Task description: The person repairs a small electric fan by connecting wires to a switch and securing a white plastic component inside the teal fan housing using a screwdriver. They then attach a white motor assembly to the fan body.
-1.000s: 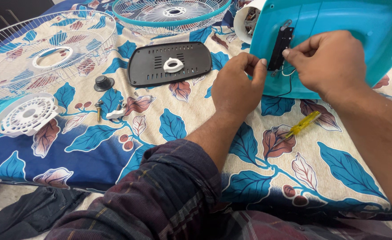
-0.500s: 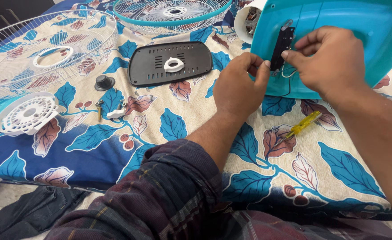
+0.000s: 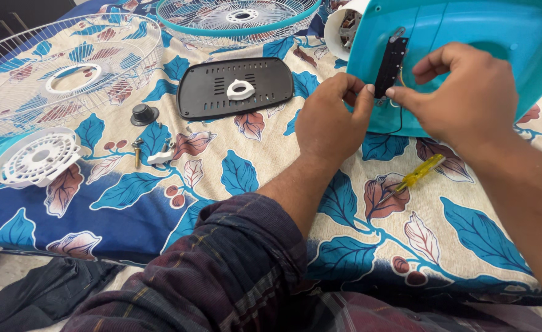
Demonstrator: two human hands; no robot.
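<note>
Unmoved: 2 hands, 1 black switch block.

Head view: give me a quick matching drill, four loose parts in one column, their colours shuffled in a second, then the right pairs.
Things:
1. screwdriver
2. slotted cover plate
3. fan base
4. round vented cap

Colours:
A. white
B. turquoise
C. yellow handle
D. dark grey

Pairs: 1-C, 2-D, 3-B, 4-A

The left hand and right hand both pinch the black switch strip on the fan base.
</note>
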